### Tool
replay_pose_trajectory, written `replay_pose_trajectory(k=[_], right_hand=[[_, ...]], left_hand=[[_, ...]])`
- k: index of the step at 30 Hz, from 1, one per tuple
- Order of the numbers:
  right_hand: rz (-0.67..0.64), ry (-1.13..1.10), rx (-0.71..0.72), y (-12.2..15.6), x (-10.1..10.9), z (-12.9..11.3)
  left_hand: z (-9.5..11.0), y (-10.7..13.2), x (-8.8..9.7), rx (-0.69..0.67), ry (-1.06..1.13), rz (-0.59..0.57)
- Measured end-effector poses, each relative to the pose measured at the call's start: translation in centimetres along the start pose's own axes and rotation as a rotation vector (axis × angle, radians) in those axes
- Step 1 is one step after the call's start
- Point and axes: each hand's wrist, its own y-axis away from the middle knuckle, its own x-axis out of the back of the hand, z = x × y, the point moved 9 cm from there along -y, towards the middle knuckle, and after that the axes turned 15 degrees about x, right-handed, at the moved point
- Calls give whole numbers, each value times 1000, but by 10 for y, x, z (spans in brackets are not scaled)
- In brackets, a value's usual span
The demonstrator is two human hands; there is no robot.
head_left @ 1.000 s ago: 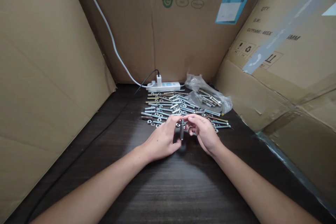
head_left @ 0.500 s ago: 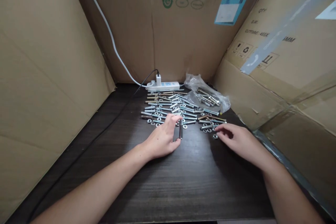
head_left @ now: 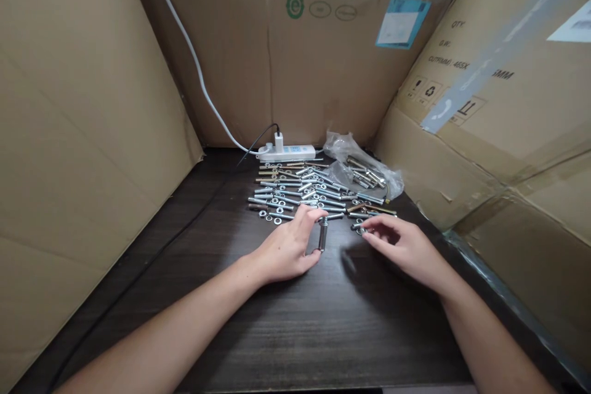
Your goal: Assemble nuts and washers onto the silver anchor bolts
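Observation:
My left hand [head_left: 287,246] pinches a metal expansion bolt [head_left: 323,237] upright between index finger and thumb, above the dark table. Its thicker, sleeve-like part faces down and a thinner end meets the index finger. To the right, my right hand [head_left: 398,247] has thumb and index finger closed on a small shiny piece that looks like a nut [head_left: 363,230], partly hidden by the fingertips. Just beyond both hands lie many loose bolts [head_left: 277,200] in rough rows, with nuts [head_left: 262,214] and washers [head_left: 277,221] among them.
Behind the bolts stands a white power strip [head_left: 290,152] with a plugged-in charger [head_left: 278,141]. A clear plastic bag [head_left: 341,146] holding more bolts lies at the back right. A black cable [head_left: 184,225] crosses the table's left side. Cardboard walls [head_left: 323,80] enclose the back and sides.
My right hand has moved left toward the left hand, its fingertips now closed around the small piece. The bolt in my left hand has shifted slightly right and tilted a little.

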Motion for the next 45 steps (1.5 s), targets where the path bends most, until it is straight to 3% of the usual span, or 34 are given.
replay_pose_trajectory(k=[3, 6, 9, 13, 26, 32, 38, 45], right_hand=[[129, -395, -78, -18, -14, -12], [125, -785, -135, -39, -47, -23], [174, -926, -107, -53, -65, -28], [261, -962, -80, -51, -72, -22], [254, -1041, -155, -41, -75, -14], [264, -972, -150, -42, -69, -8], [218, -720, -19, -45, -63, -16], [218, -636, -12, -44, -66, -13]], left_hand=[[4, 2, -1, -29, 17, -10], [5, 2, 1, -42, 46, 8], [0, 0, 6, -18, 66, 54], [-3, -1, 8, -8, 59, 64], [-1, -1, 5, 12, 5, 31], [0, -1, 4, -1, 0, 29], [-3, -2, 4, 34, 13, 43], [-4, -3, 6, 33, 17, 83]])
